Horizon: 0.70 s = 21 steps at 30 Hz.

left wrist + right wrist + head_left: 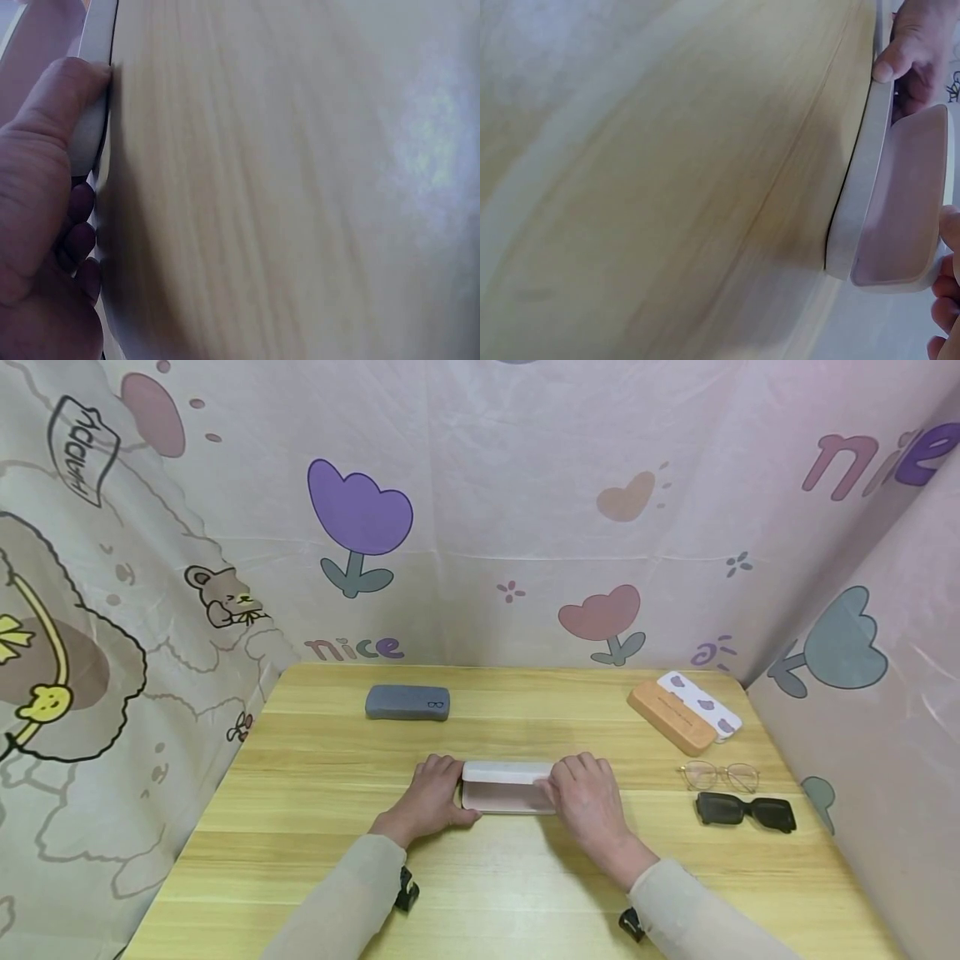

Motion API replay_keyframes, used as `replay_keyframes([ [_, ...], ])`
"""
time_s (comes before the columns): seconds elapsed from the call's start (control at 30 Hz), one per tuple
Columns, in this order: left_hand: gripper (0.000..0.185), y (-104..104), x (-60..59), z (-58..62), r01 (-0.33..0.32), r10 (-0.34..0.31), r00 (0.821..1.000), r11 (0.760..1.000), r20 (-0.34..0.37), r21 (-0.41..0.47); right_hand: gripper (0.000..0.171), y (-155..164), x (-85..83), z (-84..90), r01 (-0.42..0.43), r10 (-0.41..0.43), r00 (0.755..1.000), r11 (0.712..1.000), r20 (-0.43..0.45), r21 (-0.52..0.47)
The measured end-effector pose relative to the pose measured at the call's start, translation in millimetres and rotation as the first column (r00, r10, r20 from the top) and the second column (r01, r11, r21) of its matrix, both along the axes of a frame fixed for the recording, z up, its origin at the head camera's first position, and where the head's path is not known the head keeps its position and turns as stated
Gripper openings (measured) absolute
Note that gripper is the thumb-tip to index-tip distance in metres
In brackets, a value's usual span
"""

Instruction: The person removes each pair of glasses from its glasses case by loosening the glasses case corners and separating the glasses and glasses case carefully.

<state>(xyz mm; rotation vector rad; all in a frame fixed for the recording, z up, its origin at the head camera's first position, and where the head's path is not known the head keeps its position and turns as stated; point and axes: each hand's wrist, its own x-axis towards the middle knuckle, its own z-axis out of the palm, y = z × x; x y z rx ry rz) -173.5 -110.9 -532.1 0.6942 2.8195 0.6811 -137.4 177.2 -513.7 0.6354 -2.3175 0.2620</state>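
A white glasses case (504,787) with a pink face turned toward me lies on the wooden table (315,827) near its middle. My left hand (431,793) grips its left end, thumb on the near side. My right hand (588,797) holds its right end, fingers curled over the top. In the left wrist view the left hand (45,165) has its thumb pressed against the white case (94,112). The right wrist view shows the case (900,202) with its pink hollow showing, the right hand's fingertips (946,300) at its near end and the left hand (915,52) at the far end.
A grey case (407,702) lies at the back left. At the back right sit an orange case (671,717) and a white case with purple marks (701,703). Clear glasses (720,774) and black sunglasses (745,812) lie to the right. Printed cloth walls surround the table.
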Motion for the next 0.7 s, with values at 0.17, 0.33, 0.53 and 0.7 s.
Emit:
replay_keyframes([
  [0.17,0.08,0.1,-0.2,-0.1,-0.007,0.006,1.0,1.0,0.006,0.007,0.032,0.2,0.8,-1.2,-0.016,0.016,1.0,1.0,-0.006,-0.008],
  [0.33,0.081,0.5,0.2,0.3,-0.017,0.016,1.0,1.0,0.011,0.02,0.031,0.9,1.5,-2.4,-0.024,0.024,1.0,1.0,-0.013,-0.003],
  [0.53,0.082,0.6,0.8,0.8,-0.013,0.013,1.0,1.0,0.007,0.013,0.03,1.1,2.1,-0.9,-0.03,0.03,1.0,1.0,0.001,0.004],
  [0.7,0.083,0.8,1.0,0.9,-0.017,0.017,1.0,1.0,0.013,0.013,0.03,1.1,5.0,-1.2,-0.026,0.025,0.999,0.999,0.03,0.03],
])
